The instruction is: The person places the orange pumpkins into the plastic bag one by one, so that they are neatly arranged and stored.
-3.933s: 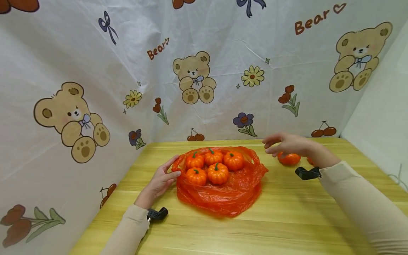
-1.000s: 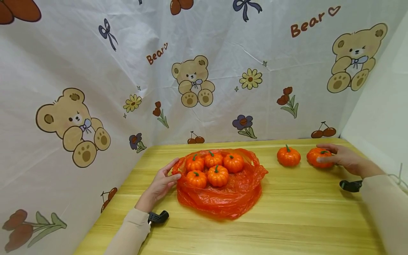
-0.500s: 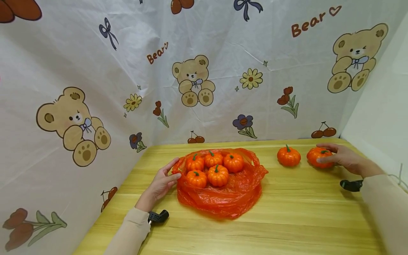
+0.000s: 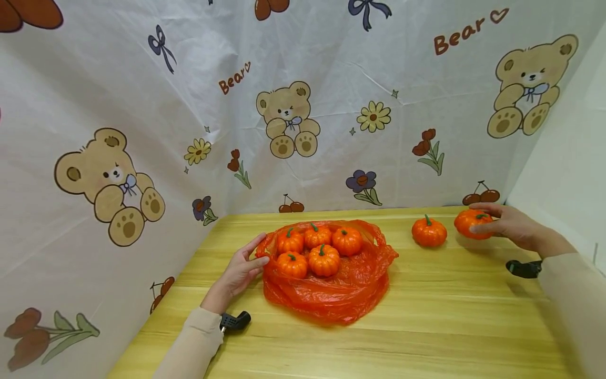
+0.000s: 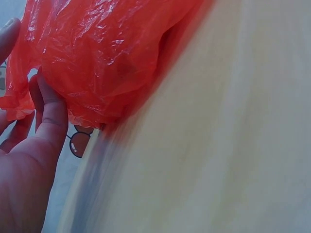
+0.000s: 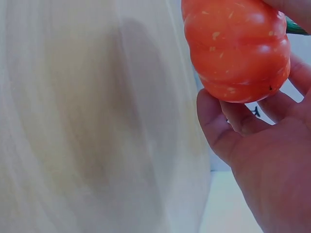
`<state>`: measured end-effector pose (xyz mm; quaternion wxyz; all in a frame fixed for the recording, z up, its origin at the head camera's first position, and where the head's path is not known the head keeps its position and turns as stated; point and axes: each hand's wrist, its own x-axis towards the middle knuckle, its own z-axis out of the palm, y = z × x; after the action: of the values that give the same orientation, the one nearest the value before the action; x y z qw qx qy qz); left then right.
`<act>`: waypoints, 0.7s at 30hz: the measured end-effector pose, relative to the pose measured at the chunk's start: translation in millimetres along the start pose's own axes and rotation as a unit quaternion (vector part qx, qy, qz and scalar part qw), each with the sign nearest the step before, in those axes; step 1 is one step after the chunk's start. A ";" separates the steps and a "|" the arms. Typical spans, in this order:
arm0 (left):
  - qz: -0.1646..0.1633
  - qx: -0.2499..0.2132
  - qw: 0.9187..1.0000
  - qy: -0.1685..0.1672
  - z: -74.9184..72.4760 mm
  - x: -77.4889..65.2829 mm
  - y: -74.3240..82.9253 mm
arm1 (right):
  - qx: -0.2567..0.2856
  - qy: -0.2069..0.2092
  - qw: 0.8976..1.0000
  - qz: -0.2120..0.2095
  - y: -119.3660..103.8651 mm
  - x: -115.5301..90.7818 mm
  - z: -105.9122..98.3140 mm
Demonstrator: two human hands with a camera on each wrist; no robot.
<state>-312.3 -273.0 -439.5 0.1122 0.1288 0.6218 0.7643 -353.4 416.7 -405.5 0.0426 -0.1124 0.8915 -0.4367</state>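
A red plastic bag (image 4: 331,300) lies with its mouth spread on the table, several small orange pumpkins (image 4: 324,260) with green stems inside it. At the bag's left rim my left hand (image 4: 239,268) holds the thin plastic between thumb and fingers; the left wrist view shows the bag's crumpled side (image 5: 112,58) beside these fingers. Over at the right, my right hand (image 4: 516,229) grips another small pumpkin (image 4: 466,225) from its right side, slightly above the table. In the right wrist view this pumpkin (image 6: 238,48) sits between thumb and fingers, its stem partly showing.
One more small pumpkin (image 4: 428,231) stands on the wooden table (image 4: 426,326), just left of the held one. Behind the table hangs a white cloth (image 4: 331,173) printed with bears and flowers. A white wall (image 4: 568,173) borders the right side.
My right hand has moved from beside the bag to the far right pumpkin, gripped it and just raised it a little off the table. My left hand stays at the bag's rim.
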 end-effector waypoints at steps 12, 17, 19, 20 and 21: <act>-0.001 0.003 1.000 -0.002 1.7 -1.4 -0.2 | -0.022 0.008 1.000 -0.021 -24.3 -1.2 -1.2; 0.001 0.003 1.000 0.000 2.3 -1.8 1.2 | -0.030 0.005 0.999 -0.033 -38.3 1.6 2.5; 0.000 0.004 1.000 0.001 2.5 -2.1 1.5 | -0.033 0.006 0.999 -0.040 -43.8 2.5 4.4; 0.000 0.005 1.000 0.001 2.5 -2.2 1.6 | -0.035 0.008 0.998 -0.045 -46.4 2.8 5.5; -0.001 0.006 1.000 0.001 2.4 -2.3 1.6 | -0.036 0.009 0.998 -0.049 -49.2 3.1 6.5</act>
<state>-309.3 -271.8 -437.7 0.1115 0.1281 0.6266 0.7607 -347.2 381.8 -370.7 0.0091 -0.1541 0.9004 -0.4067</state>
